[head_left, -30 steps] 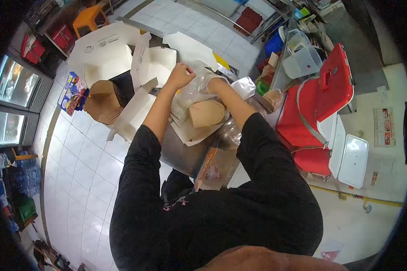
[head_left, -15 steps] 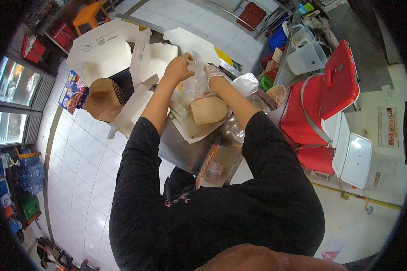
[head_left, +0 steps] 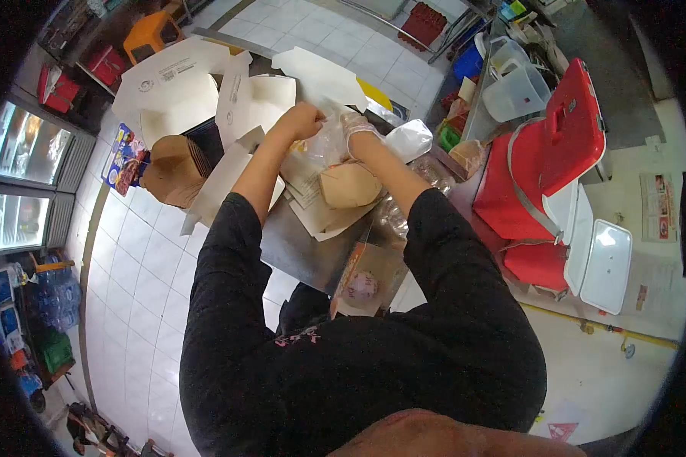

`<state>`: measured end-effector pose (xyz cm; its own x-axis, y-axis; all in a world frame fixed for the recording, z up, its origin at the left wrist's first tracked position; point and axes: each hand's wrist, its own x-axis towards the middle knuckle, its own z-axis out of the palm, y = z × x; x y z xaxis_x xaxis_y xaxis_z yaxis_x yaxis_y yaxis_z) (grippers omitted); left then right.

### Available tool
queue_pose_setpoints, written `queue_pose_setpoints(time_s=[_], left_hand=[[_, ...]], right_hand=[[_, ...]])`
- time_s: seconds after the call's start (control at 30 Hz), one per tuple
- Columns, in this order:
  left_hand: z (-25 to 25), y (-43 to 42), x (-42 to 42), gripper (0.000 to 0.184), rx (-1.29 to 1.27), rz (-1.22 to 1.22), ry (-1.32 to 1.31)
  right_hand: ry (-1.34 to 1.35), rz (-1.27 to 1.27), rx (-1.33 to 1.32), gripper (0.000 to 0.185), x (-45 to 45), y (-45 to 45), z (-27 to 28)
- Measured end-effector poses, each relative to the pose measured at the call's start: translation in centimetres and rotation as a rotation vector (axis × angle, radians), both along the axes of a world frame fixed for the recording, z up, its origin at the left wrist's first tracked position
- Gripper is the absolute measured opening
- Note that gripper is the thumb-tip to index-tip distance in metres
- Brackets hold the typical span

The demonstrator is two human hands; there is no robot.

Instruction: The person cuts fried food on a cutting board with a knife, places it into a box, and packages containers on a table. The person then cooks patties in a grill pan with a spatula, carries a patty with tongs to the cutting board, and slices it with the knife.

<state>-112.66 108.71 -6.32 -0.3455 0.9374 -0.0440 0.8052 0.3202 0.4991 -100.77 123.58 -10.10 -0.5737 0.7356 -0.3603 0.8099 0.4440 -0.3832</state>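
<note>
My left hand point(head_left: 303, 120), bare, is curled closed above the white cartons. Thin clear plastic point(head_left: 328, 145) lies right beside its fingertips; whether they grip it is unclear. My right hand point(head_left: 358, 131) wears a clear plastic glove and is close to the other side of that plastic. Its fingers point away from me and are hard to make out. Below the hands, a brown paper food box point(head_left: 351, 186) rests on flattened white cardboard point(head_left: 305, 202). Open white cartons point(head_left: 270, 99) stand beyond my left hand.
Stacked brown containers point(head_left: 177, 171) sit at the table's left. A foil-like silver packet point(head_left: 409, 141) and clear plastic containers point(head_left: 392, 218) are by my right arm. To the right stands an open red cooler point(head_left: 514, 179). An orange-printed box point(head_left: 366, 282) is near my body.
My left hand has lowered slightly and its fingers look more tightly curled. My right hand has barely moved. The boxes stay in place.
</note>
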Motion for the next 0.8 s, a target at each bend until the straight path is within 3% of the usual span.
queue_pose_setpoints(time_s=[0.03,0.1,0.13,0.17,0.27,0.4,0.5,0.57,0.8], left_hand=[[0.2,-0.2,0.0,0.025,0.017,-0.021,-0.035],[0.4,-0.5,0.0,0.027,0.029,-0.045,-0.065],[0.2,-0.6,0.0,0.027,0.061,-0.053,-0.046],[0.1,-0.7,0.0,0.027,0.093,-0.060,-0.028],[0.7,-1.3,0.5,0.024,0.165,0.026,-0.088],[0.0,-1.9,1.0,0.022,0.234,0.167,-0.188],[-0.2,-2.3,1.5,0.024,0.280,0.262,-0.244],[-0.4,-2.4,2.0,0.026,0.308,0.337,-0.281],[0.8,-3.1,3.0,0.026,0.308,0.402,-0.307]], right_hand=[[-0.061,0.228,0.116,0.045,0.0,0.6,-0.7],[-0.116,0.452,0.229,0.041,0.2,1.0,-1.5],[-0.176,0.519,0.311,0.035,0.8,-0.2,0.7],[-0.236,0.586,0.396,0.041,1.1,-0.9,2.5],[-0.273,0.536,0.354,0.055,1.4,-1.7,4.4],[-0.209,0.576,0.349,0.050,2.5,-2.5,5.6],[-0.168,0.569,0.313,0.073,2.3,-1.7,3.4],[-0.285,0.681,0.351,0.075,2.7,-2.5,6.1],[-0.062,0.534,0.381,0.060,2.7,-3.7,8.4]])
